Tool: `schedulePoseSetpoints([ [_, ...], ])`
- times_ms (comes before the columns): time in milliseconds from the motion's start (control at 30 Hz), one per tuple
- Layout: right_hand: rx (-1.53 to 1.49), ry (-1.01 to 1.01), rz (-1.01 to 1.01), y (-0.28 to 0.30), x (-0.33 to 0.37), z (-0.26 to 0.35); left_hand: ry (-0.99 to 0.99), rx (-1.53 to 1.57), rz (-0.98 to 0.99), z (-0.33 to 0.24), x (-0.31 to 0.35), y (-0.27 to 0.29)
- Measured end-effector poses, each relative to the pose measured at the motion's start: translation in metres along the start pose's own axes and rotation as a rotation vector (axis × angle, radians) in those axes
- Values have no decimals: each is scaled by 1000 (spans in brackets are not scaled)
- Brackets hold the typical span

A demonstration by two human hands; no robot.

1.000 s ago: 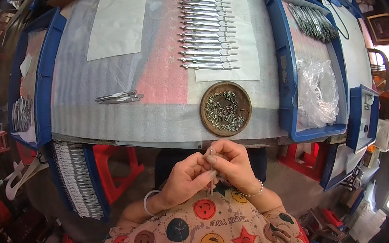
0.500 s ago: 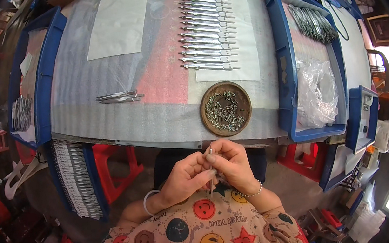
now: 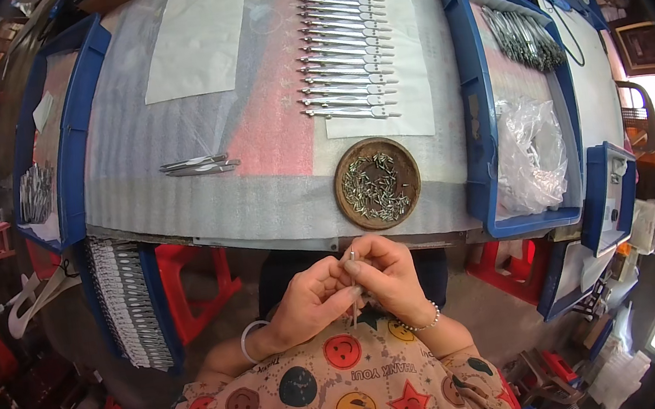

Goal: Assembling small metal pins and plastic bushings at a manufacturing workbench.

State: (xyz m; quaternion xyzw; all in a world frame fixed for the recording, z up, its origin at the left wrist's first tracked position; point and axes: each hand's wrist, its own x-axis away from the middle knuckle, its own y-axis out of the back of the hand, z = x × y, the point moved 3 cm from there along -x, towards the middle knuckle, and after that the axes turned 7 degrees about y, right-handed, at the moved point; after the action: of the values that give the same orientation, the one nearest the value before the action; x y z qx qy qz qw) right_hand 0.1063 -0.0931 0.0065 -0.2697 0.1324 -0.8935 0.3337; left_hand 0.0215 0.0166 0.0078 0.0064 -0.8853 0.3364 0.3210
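Observation:
Just off the table's near edge, my left hand (image 3: 312, 298) and my right hand (image 3: 390, 277) meet with their fingertips pinched together. Between them is a slim silver drawing compass (image 3: 355, 314), its legs hanging below my fingers; most of it is covered. Both hands are closed on it. Right in front of them, a round brown wooden bowl (image 3: 349, 216) contains many small metal screw-like pins (image 3: 379, 190). Beyond the bowl, a long column of silver compasses (image 3: 349, 81) lies side by side on white paper (image 3: 413, 104). A few loose compass parts (image 3: 200, 166) rest at the left.
Blue trays stand left (image 3: 71, 146) and right (image 3: 477, 145); the right one holds metal parts (image 3: 524, 37) and a clear plastic bag (image 3: 530, 155). A blank white sheet (image 3: 197, 41) lies on the table. Below left, a blue crate holds rows of compasses (image 3: 129, 302) beside a red stool (image 3: 191, 295).
My hands stay almost where they were, still pinching the compass. The table view has shifted very slightly to the left; nothing has been put down or picked up.

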Motion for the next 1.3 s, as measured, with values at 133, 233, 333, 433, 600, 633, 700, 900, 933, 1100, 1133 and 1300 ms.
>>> schedulePoseSetpoints([
  [133,17,66,11,-1,-1,1,-3,16,-6,-3,0,-2],
  [233,11,59,12,0,-2,3,21,-9,-6,-4,-1,-1],
  [333,-7,46,3,1,-3,6,28,-2,2,-6,-3,-2],
  [433,-4,31,-26,2,-2,17,-5,44,31,-3,-8,-2],
  [600,152,269,-165,15,6,35,8,348,8,-5,-12,7],
  [633,312,405,-110,13,9,44,-29,476,51,-6,-12,10],
  [700,600,633,71,12,14,63,-64,616,161,-12,-15,11],
  [900,957,544,643,7,24,124,-170,639,287,-22,-17,11],
  [933,1070,593,654,19,22,145,-203,627,266,-23,-16,12],
  [1100,960,775,-268,122,-52,252,-419,407,192,-35,-11,5],
  [1133,1116,757,-330,149,-72,270,-388,423,240,-35,-10,3],
  [1300,2057,663,-453,234,-183,269,-305,449,273,-20,-9,2],
])
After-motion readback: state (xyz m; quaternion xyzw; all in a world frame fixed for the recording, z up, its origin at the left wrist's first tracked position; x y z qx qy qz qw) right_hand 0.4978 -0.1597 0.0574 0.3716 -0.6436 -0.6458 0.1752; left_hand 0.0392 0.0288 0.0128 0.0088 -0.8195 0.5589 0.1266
